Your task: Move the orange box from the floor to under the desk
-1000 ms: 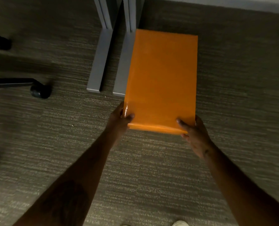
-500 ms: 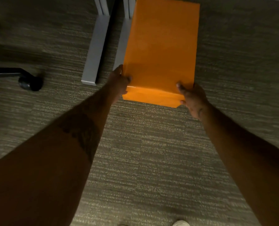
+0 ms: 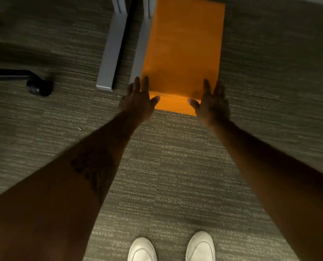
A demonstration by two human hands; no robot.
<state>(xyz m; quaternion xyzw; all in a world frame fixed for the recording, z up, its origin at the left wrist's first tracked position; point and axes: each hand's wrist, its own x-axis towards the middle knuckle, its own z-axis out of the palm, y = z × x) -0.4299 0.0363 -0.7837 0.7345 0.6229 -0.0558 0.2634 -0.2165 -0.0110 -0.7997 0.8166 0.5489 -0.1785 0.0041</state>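
The orange box (image 3: 183, 48) lies flat on the grey carpet, its long side running away from me, right beside a grey desk foot (image 3: 141, 44). My left hand (image 3: 138, 100) hovers at the box's near left corner with its fingers spread. At the near right corner my right hand (image 3: 211, 102) is spread the same way. Neither hand grips the box; whether the fingertips touch it is unclear.
A second grey desk foot (image 3: 110, 53) lies left of the first. A black chair leg with a caster (image 3: 39, 87) reaches in from the left edge. My two white shoes (image 3: 172, 247) stand on the carpet at the bottom.
Both hands have let go of the box's near corners and opened their fingers. The box now rests on the carpet beside the desk foot. My shoes have come into view.
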